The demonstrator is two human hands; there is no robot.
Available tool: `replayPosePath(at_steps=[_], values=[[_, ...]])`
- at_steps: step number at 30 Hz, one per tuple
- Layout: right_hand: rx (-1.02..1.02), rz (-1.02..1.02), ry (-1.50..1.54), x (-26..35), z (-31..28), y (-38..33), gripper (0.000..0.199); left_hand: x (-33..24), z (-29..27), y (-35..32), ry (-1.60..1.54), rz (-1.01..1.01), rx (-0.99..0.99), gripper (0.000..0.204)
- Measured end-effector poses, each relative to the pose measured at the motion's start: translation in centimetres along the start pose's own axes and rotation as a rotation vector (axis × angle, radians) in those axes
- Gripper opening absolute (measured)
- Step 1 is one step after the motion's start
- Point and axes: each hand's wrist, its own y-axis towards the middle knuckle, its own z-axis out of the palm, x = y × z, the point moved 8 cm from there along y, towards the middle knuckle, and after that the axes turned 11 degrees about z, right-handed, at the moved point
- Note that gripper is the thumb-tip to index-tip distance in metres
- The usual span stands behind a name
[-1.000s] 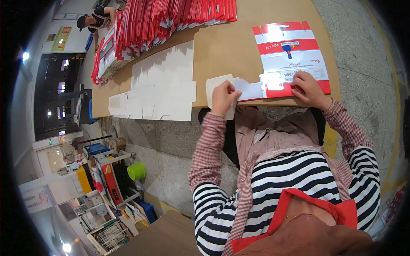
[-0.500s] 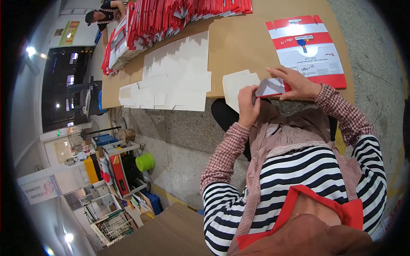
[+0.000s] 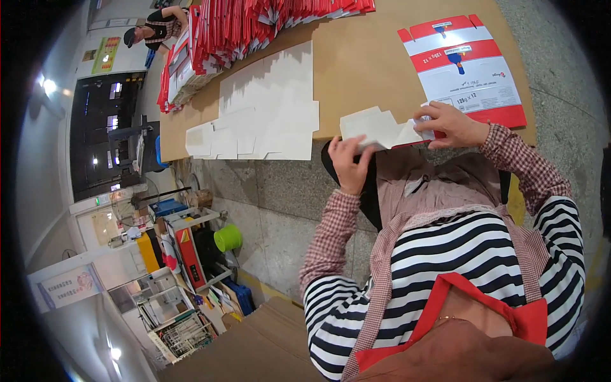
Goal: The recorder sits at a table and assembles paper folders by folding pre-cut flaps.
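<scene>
A printed red-and-white carton blank (image 3: 468, 79) lies flat at the right end of the brown table. Just left of its near part, at the table edge, is a folded cardboard piece (image 3: 372, 126) with its plain white side up and a red lower edge. My right hand (image 3: 453, 125) is closed on the right end of this piece, fingers bent over a raised white flap. My left hand (image 3: 351, 167) is at its left end, fingers apart and slightly blurred; whether a fingertip touches the cardboard I cannot tell.
Plain white cardboard sheets (image 3: 273, 108) overlap along the near table edge to the left. Behind them stands a long row of red-and-white folded cartons (image 3: 248, 28). Another person (image 3: 167, 27) is at the far left. A green bucket (image 3: 228, 238) stands on the floor.
My left hand has moved left and come off the raised flap, its fingers spreading. The flap now leans further open under my right hand, which stays at the right end.
</scene>
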Motion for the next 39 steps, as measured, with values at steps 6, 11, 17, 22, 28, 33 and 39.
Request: replayPosePath(at_steps=[6, 11, 17, 22, 28, 33, 39], values=[[0.001, 0.020, -0.010, -0.3, 0.3, -0.1, 0.049, 3.2, 4.4, -5.0, -0.607, -0.824, -0.809, 0.054], [0.002, 0.037, 0.020, -0.5, 0.1, 0.0, 0.046, 3.7, 8.4, -5.8, -1.148, -1.038, -1.018, 0.039], [-0.017, 0.083, 0.078, -0.7, -0.3, 0.0, 0.045, 3.0, 8.4, -5.1, -1.295, -0.953, -1.033, 0.026], [0.010, 0.037, 0.018, -0.6, -0.1, -0.3, 0.047, -2.7, 3.1, 1.4, -0.295, -0.279, -0.700, 0.015], [0.040, 0.068, -0.307, -0.3, -1.1, -2.8, 0.073, -6.7, 8.9, 8.6, 0.011, 0.363, 0.186, 0.085], [-0.229, 0.259, -0.328, -2.4, -4.9, -4.6, 0.078, -5.1, 10.3, 9.0, -0.047, 0.282, 0.263, 0.113], [-0.274, 0.260, -0.331, -3.2, -5.3, -4.5, 0.072, -4.7, 11.1, 9.5, 0.011, 0.283, 0.247, 0.100]])
